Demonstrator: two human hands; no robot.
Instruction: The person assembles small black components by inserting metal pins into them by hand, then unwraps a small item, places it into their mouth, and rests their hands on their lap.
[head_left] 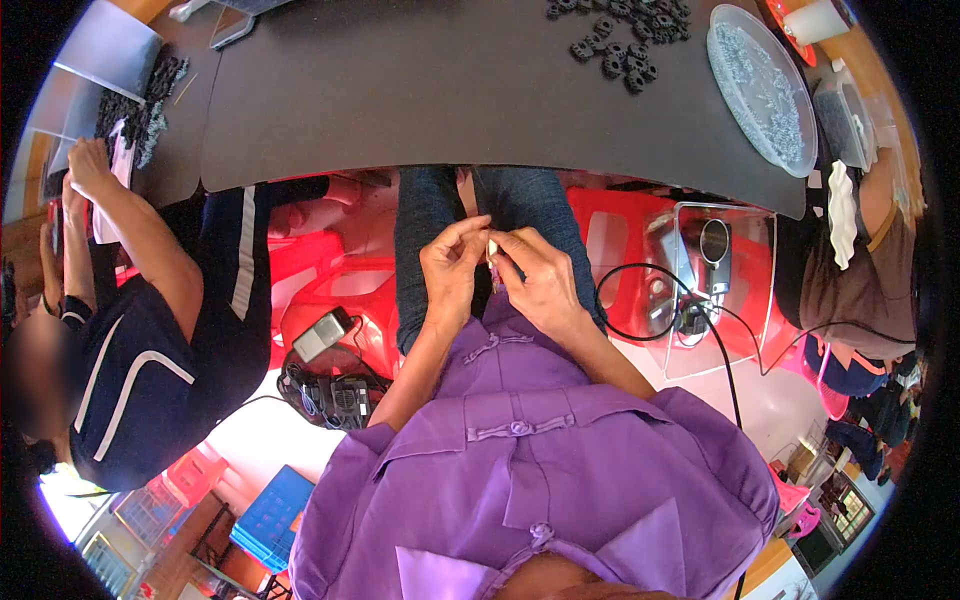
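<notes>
- The left hand is above the lap, its fingers bent and thumb drawn in close to the fingertips; whether it grips anything itself I cannot tell.
- The right hand is just beside it, thumb and forefinger nearly closed in a pinch on a small pale item.
- The small pale item is between the two sets of fingertips, just on the near side of the table edge; it is too small and too covered to tell what it is.
- The dark table stretches across the far side of the scene.
- On its far right, black parts are spread in a loose heap.
- Right of them, near the table's right end, a round clear tray holds many small bluish pieces.
- On the left, a co-worker in a dark, white-striped top reaches toward the table, beside more black pieces.
- Red stools stand left and right of the lap.
</notes>
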